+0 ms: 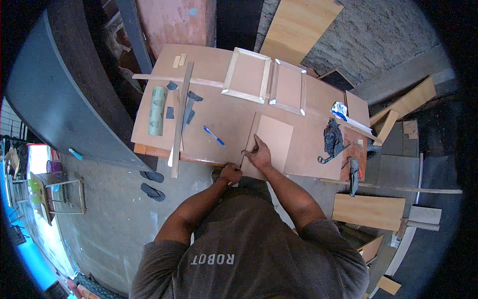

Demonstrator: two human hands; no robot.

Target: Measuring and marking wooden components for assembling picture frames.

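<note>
A pale brown rectangular board point(275, 137) lies on the near middle of the table, with a narrow brown strip point(255, 122) along its left side. My right hand point(260, 154) rests on the board's left part, fingers apart, with fingertips at the strip. At the table's front edge my left hand point(230, 173) is closed near the strip's lower end; what its fingers hold is hidden. A blue and white pen point(214, 135) lies to the left of my hands. Beyond the board are two light wooden frames, one on the left point(227, 74) and one on the right point(272, 83).
Left on the table point(219, 112) are a pale green roll point(158, 110), a long wooden strip point(182, 119) and dark scraps point(194, 96). At the right lie a crumpled black bag point(332, 137) and a dark tool point(353, 174). Sandals point(152, 192) and loose boards point(369, 211) are around the table.
</note>
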